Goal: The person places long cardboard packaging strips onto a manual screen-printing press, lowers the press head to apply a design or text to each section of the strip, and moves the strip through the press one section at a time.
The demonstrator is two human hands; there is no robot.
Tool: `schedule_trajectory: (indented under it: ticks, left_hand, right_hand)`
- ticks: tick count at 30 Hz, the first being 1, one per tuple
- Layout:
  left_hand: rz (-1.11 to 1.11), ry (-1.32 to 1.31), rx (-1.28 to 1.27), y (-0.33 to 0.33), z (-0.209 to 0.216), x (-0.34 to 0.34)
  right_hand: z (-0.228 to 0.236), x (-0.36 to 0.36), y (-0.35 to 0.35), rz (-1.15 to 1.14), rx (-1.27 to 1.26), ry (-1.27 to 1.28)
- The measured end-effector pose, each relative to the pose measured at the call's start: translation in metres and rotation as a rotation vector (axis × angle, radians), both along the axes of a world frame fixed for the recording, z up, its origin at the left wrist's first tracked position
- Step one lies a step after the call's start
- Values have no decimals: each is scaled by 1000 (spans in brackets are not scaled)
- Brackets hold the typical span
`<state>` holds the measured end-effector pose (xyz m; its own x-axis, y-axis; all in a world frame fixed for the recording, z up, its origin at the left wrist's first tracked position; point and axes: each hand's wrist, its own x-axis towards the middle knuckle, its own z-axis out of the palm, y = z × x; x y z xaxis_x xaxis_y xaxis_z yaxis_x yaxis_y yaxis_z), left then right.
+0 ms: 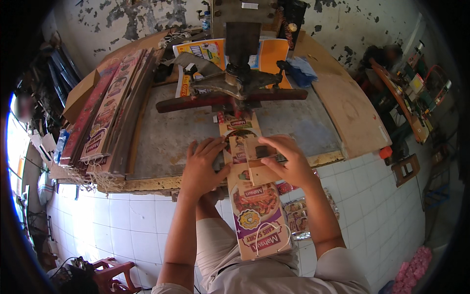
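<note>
A long printed cardboard strip [254,206] runs from under the press head [237,93] toward my lap, a loop of white string at its near end. Across its middle lies a smaller brown cardboard piece [262,174] with folds and a dark opening. My right hand [289,159] grips this piece from the right, thumb and forefinger apart on either side of the opening. On the other side, my left hand [203,164] lies against the strip's left edge, fingers stretched out and thumb apart. The strip's far end is hidden beneath the press.
Stacks of printed strips [112,105] with strings stand on the table's left side. A wooden board [342,103] covers its right side, near a blue cloth [302,71]. Wrapped packs [297,220] lie below the table edge. A red stool [113,275] stands lower left; another person sits far right.
</note>
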<state>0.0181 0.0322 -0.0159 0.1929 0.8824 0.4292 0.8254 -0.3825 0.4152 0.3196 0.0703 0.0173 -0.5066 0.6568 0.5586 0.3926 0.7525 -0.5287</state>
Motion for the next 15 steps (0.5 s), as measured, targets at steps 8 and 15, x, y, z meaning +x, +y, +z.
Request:
schedule_trajectory:
  ticks: [8,15]
  left_hand:
    - [-1,-10,-10,-1,0,-2]
    - [8,-2,-25,-2,3,0]
  right_hand:
    - [-3,16,-48,4,69,-67]
    - [-9,14,-54,-70,100,-118]
